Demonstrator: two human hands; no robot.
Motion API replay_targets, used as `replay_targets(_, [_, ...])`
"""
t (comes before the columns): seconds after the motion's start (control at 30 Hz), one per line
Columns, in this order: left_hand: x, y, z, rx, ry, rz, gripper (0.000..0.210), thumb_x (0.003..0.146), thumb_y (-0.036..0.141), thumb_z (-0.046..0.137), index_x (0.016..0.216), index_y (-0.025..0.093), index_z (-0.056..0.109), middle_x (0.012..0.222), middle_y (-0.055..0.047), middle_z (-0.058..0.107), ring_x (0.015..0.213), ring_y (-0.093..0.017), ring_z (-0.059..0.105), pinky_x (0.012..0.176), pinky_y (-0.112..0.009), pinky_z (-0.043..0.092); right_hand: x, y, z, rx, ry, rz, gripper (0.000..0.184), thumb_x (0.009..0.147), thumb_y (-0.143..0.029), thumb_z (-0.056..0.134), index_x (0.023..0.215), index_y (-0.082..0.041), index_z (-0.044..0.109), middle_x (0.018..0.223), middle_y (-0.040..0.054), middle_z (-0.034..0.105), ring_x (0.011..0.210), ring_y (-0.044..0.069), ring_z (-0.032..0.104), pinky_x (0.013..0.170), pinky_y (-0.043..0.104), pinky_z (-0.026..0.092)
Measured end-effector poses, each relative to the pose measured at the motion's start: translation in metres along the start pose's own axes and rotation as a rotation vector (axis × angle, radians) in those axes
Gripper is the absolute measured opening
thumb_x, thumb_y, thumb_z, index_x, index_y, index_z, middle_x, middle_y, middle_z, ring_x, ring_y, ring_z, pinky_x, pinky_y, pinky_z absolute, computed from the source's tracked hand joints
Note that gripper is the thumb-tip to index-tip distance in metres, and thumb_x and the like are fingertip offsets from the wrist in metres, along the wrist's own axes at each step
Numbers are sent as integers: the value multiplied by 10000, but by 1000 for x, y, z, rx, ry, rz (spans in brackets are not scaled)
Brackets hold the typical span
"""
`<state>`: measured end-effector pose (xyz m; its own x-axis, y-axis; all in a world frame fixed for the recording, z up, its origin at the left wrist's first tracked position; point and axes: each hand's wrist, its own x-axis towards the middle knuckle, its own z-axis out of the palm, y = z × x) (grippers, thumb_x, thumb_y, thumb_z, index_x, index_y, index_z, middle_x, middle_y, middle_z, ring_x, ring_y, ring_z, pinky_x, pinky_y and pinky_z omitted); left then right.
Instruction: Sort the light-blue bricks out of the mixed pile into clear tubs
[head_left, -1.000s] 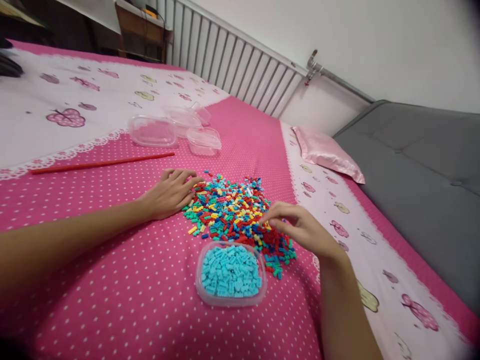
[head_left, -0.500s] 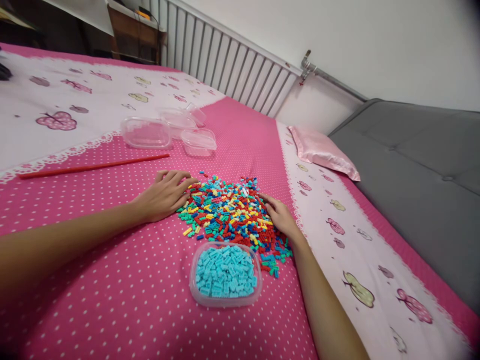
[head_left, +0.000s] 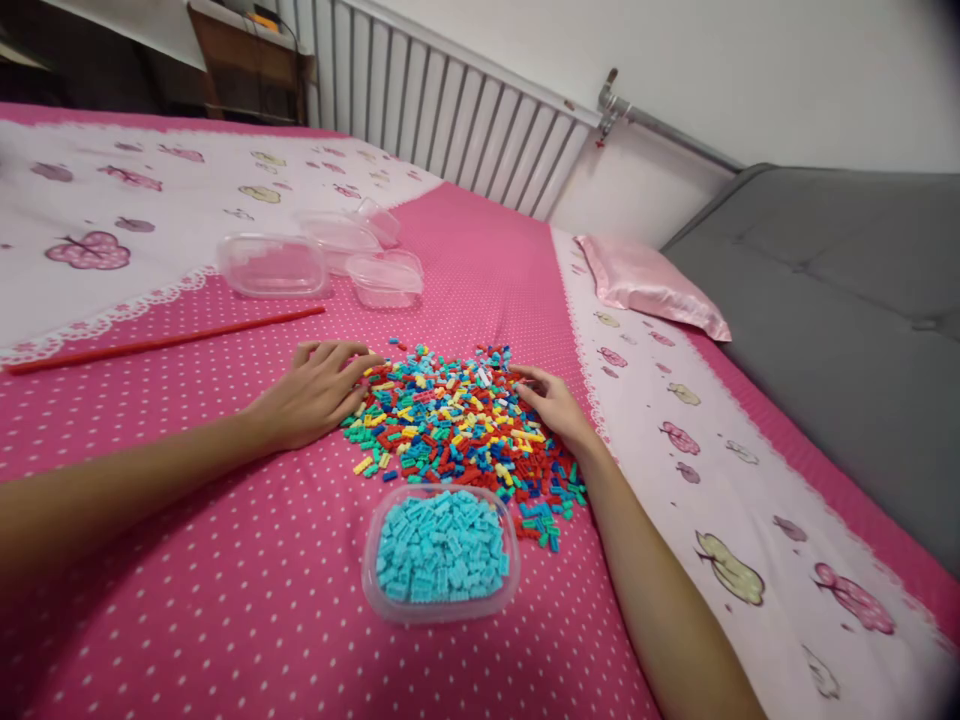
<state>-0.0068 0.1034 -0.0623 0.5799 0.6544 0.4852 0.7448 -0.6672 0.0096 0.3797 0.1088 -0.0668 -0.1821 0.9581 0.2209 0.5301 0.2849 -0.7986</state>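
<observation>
A pile of small mixed building bricks (head_left: 442,415) in red, yellow, blue, green and turquoise spreads over the pink dotted bedsheet. At its left edge rests my left hand (head_left: 319,393), palm down and fingers spread, the fingertips touching the outer bricks. My right hand (head_left: 556,408) is at the pile's right side, open, with thumb and forefinger apart over the bricks. I see no brick held in either hand. Nearer to me, between my forearms, stands a clear plastic tub (head_left: 441,612) filled with turquoise bricks (head_left: 442,545).
Several clear plastic containers (head_left: 274,268) stand beyond the pile to the left. A thin red stick (head_left: 165,341) lies left of the pile. A pink pillow (head_left: 649,285) is at the right, by the grey padded headboard (head_left: 840,290). A white radiator (head_left: 442,100) runs along the wall.
The thumb and forefinger of my right hand have come apart at the pile's edge. My left hand stays in place beside the bricks. The whole view has shifted slightly.
</observation>
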Motion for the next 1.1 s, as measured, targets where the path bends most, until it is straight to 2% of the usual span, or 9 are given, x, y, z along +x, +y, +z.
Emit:
replay_targets(0.17, [-2, -1, -6, 24, -1, 6, 424, 1011, 386, 358, 1334, 190, 550, 1269, -154, 596, 1126, -330, 549, 983, -505, 346, -7, -6, -2, 42, 81, -8, 275, 892, -253, 592, 1132, -203, 715, 1119, 69, 750, 945, 208, 697, 872, 390, 560])
replay_targets(0.27, [14, 8, -14, 34, 64, 48, 381, 1011, 365, 381, 1300, 195, 562, 1252, -151, 601, 1124, -325, 536, 970, -497, 338, -10, -11, -1, 47, 119, -14, 272, 853, -246, 591, 1074, -204, 742, 1082, 65, 768, 925, 211, 710, 857, 380, 558])
replay_targets(0.4, [80, 46, -23, -78, 141, 78, 333, 1012, 310, 380, 1218, 192, 613, 1213, -129, 628, 1142, -306, 516, 976, -481, 319, -15, -20, -1, 26, 156, -20, 254, 843, -278, 614, 1043, -205, 753, 1031, 65, 782, 911, 221, 719, 852, 381, 554])
replay_targets(0.5, [137, 82, -15, -293, -88, 53, 329, 1007, 278, 370, 1109, 217, 677, 1118, -75, 681, 1055, -267, 552, 958, -465, 327, -18, -26, -2, -14, 170, -28, 242, 879, -311, 588, 1020, -212, 758, 1022, 57, 786, 923, 221, 722, 857, 371, 550])
replay_targets(0.57, [158, 97, -5, -332, -163, 86, 291, 986, 279, 434, 1077, 242, 708, 1102, -48, 699, 1062, -266, 559, 951, -447, 341, -20, -27, -4, -57, 189, -26, 265, 916, -338, 546, 1019, -219, 759, 1027, 52, 785, 951, 221, 718, 867, 363, 542])
replay_targets(0.67, [152, 98, 9, -366, -167, 57, 277, 962, 246, 475, 1074, 247, 728, 1136, -48, 700, 1094, -276, 559, 976, -452, 342, -22, -25, -9, -141, 215, 3, 303, 946, -350, 497, 1031, -217, 756, 1028, 53, 784, 948, 220, 718, 850, 353, 535])
replay_targets(0.87, [100, 76, 11, -470, -136, -36, 256, 946, 233, 504, 1074, 220, 725, 1122, -51, 708, 1081, -256, 604, 979, -418, 383, -28, -35, -18, -384, 230, 62, 243, 899, -350, 575, 888, -192, 759, 877, 63, 782, 794, 229, 695, 766, 353, 506])
replay_targets(0.97, [96, 84, 9, -496, -99, -40, 247, 949, 207, 504, 1064, 206, 723, 1098, -53, 715, 1063, -248, 613, 960, -400, 403, -32, -45, -19, -500, 145, 36, 159, 842, -309, 646, 846, -209, 769, 814, 48, 771, 709, 218, 656, 717, 348, 479])
replay_targets(1.1, [99, 106, 10, -477, -58, -27, 252, 959, 199, 492, 1089, 204, 708, 1125, -69, 693, 1091, -263, 583, 975, -424, 388, -34, -46, -14, -604, 92, 0, 100, 791, -248, 676, 804, -215, 769, 820, 61, 752, 718, 228, 628, 737, 369, 457])
